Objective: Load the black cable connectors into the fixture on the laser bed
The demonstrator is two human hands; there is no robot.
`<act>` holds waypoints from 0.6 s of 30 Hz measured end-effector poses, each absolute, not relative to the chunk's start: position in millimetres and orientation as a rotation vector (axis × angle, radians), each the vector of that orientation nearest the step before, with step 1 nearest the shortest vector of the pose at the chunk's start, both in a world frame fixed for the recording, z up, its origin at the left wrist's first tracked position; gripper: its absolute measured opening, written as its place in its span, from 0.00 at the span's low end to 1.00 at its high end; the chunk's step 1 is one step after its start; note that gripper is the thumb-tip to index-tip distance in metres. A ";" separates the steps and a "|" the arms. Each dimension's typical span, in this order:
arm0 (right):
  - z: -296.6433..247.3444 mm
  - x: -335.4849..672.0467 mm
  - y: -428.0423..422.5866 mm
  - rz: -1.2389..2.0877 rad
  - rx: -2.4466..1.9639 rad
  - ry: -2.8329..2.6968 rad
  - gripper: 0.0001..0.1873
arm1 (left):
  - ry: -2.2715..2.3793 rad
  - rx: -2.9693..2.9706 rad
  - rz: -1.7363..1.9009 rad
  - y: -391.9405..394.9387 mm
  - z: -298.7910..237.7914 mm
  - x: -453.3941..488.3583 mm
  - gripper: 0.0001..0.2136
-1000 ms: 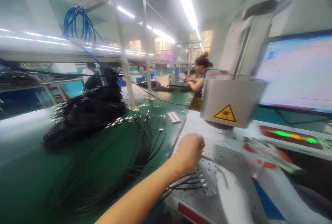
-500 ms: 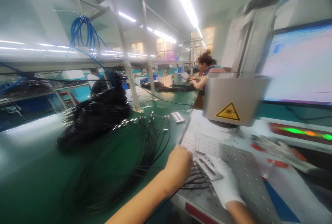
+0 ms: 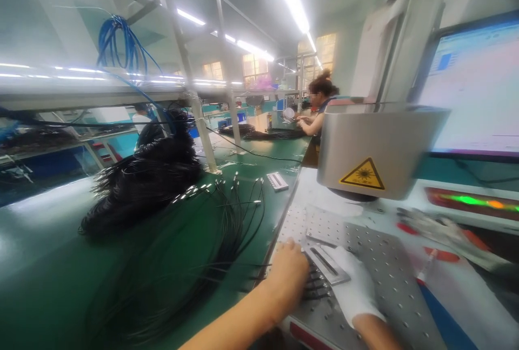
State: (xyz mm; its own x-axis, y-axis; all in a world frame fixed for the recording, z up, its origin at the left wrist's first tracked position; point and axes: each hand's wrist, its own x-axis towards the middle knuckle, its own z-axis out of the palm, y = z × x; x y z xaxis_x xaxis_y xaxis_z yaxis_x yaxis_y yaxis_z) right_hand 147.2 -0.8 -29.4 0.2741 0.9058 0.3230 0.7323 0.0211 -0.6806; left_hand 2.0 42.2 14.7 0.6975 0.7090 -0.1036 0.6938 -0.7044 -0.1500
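Observation:
My bare left hand (image 3: 288, 277) is closed over the black cables (image 3: 318, 288) at the left edge of the perforated metal plate (image 3: 381, 269); its fingertips are hidden. Cables show on both sides of that hand. In a white glove, my right hand (image 3: 353, 285) grips a slotted metal plate (image 3: 327, 265), tilted above the perforated one. The two hands are close together, with the slotted plate between them. Thin cables (image 3: 227, 236) with shiny metal ends fan out on the green table to the left.
Above the perforated plate hangs a machine head (image 3: 377, 150) with a yellow warning label. A big black cable bundle (image 3: 150, 188) lies left by the shelf post (image 3: 203, 134). Another slotted block (image 3: 277, 181), gloves (image 3: 441, 231) and a monitor (image 3: 478, 85) are near. A co-worker (image 3: 320, 107) sits beyond.
My left hand has moved slightly down and right, nearer the slotted plate, over the cables. My right hand stays nearly in place with the slotted plate. The view has shifted a little.

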 end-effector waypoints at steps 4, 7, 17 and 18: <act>-37.2 149.9 4.3 0.286 -1.767 -1.454 0.15 | -0.974 -2.764 0.441 38.9 16.6 2.5 0.10; -39.5 149.8 6.3 0.305 -1.759 -1.459 0.17 | -0.931 -2.717 0.489 34.2 19.4 3.6 0.14; -24.1 141.6 1.5 0.411 -1.630 -1.413 0.17 | -0.909 -2.662 0.450 27.5 15.3 4.9 0.15; -23.3 141.2 1.2 0.408 -1.641 -1.412 0.17 | -0.915 -2.670 0.436 27.7 13.8 4.2 0.15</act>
